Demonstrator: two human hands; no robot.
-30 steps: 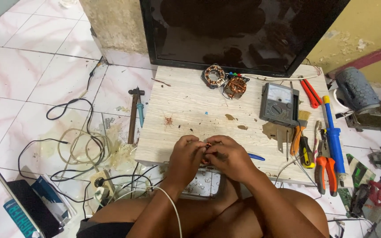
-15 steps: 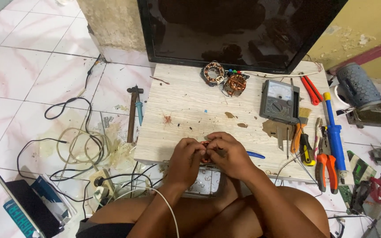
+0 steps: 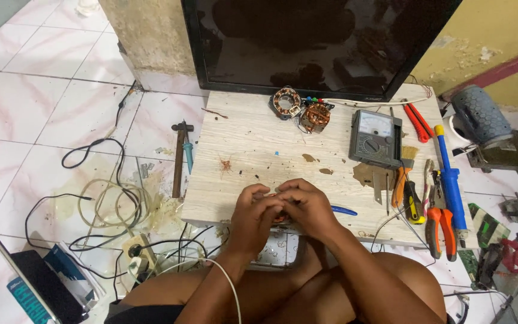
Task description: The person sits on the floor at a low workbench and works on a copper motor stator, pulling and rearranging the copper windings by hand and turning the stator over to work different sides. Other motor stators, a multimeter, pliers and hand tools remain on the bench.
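Your left hand (image 3: 253, 213) and right hand (image 3: 307, 207) meet at the near edge of the pale wood-grain worktop (image 3: 253, 150), fingers curled together around a small reddish part (image 3: 276, 217) that is mostly hidden; I cannot tell how it is gripped. Holding it close to you keeps it steady under your eyes. Beyond your hands, at the far edge of the worktop, 2 copper-wound coils (image 3: 316, 117) lie beside the grey analogue meter (image 3: 376, 139), and orange-handled pliers (image 3: 439, 225) lie beside your right hand, within easy reach.

Large dark flat screen (image 3: 307, 42) stands upright behind the low table — unlit, black-framed. Grey analogue meter (image 3: 376, 138) lies at the table's right — pale dial window.
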